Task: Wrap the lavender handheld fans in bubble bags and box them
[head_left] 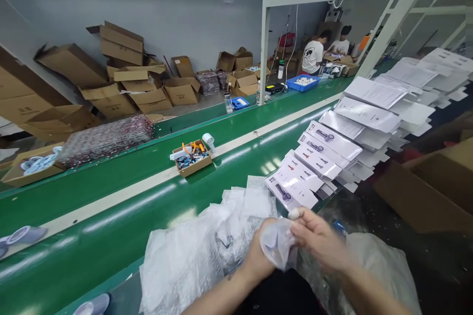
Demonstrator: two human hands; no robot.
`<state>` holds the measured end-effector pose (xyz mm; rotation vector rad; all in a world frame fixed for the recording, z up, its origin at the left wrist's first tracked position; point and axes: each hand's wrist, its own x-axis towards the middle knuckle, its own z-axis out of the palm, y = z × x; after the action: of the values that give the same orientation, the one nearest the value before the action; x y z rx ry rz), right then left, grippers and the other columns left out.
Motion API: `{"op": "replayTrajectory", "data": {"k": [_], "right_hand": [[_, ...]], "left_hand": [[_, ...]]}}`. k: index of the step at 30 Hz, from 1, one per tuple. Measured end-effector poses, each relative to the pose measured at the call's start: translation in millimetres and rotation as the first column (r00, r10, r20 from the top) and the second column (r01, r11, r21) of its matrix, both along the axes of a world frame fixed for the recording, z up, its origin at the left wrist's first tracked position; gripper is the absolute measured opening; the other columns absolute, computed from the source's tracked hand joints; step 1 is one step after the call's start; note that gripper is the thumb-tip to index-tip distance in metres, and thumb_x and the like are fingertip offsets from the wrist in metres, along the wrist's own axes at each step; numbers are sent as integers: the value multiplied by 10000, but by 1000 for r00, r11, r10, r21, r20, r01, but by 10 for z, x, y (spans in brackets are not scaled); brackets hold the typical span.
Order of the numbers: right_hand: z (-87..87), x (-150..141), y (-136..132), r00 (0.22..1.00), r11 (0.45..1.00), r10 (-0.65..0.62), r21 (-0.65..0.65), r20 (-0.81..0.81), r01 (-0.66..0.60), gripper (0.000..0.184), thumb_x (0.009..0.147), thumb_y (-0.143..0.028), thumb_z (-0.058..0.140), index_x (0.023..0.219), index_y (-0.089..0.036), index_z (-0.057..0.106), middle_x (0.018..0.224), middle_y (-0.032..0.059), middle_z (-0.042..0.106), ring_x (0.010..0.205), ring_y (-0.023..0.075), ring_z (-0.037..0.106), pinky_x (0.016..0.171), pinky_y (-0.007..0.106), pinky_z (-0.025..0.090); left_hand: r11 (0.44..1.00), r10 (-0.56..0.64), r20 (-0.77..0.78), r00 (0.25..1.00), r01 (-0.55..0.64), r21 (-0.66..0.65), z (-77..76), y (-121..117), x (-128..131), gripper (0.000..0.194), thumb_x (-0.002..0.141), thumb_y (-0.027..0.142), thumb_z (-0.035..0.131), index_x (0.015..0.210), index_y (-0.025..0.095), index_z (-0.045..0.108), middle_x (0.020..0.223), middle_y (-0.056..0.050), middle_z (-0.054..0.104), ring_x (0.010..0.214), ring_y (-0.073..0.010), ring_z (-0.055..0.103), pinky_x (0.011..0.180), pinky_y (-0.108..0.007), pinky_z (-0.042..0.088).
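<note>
Close to my body, my left hand (260, 251) is wrapped round a translucent plastic bag (275, 243) with a pale, faintly purple item inside that I cannot make out. The fingers of my right hand (314, 234) are closed on the bag's edge at its right side. A spread of bubble-wrap pouches (188, 256) lies just left of my hands on the bench. Beyond my fingers begins a long row of overlapping flat white boxes (291, 184), some printed with small device pictures.
A green conveyor belt (121, 221) runs across the view. A small carton of cables (194, 167) stands on its pale strip. Tape rolls (25, 235) lie at left. Cardboard boxes (148, 101) pile by the wall; a blue tray (303, 83) and two seated people are farther back.
</note>
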<state>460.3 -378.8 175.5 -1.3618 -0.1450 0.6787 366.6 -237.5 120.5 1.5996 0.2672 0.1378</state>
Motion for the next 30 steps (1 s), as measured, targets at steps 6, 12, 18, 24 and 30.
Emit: {"op": "replayTrajectory", "data": {"k": [6,12,18,24,30], "right_hand": [[-652,1685,-995,609,452,-438,-424,661,785,629,454,-386,805,984,-122,594,1182,203,487,1172,388,395,969,505,335],[-720,1903,-860,446,500,-451,-196,773,844,387,749,-417,592,1005,-133,650,1058,138,638,1006,301,575,913,446,416],[-92,1966,199,290,753,-421,153,859,640,221,707,-353,707,877,-213,694,832,63,677,785,263,632,777,424,483],[-491,1991,2014,603,984,162,-176,781,-36,186,753,-384,616,799,-205,646,792,19,662,737,176,584,751,296,450],[-1257,1849,2761,688,907,420,-248,592,-340,284,706,-370,568,935,-213,629,817,17,688,736,202,611,715,313,467]], "left_hand": [[796,493,-88,866,-489,-356,66,425,171,498,587,420,795,973,155,628,851,-31,661,817,-182,615,737,-281,484],[656,694,10,720,-627,-419,260,1061,187,559,567,302,820,1071,189,606,902,-19,667,858,-171,627,753,-256,500],[516,804,-10,595,-705,-487,289,1581,163,519,557,237,809,1031,188,604,845,-16,683,703,-184,650,580,-283,542],[339,908,5,420,-726,-598,171,1869,366,428,621,234,744,1025,191,607,857,-17,688,725,-178,656,615,-309,558],[406,826,-33,563,-634,-658,-218,1897,942,431,624,294,756,996,162,582,892,-45,675,753,-185,652,633,-310,551]]}}
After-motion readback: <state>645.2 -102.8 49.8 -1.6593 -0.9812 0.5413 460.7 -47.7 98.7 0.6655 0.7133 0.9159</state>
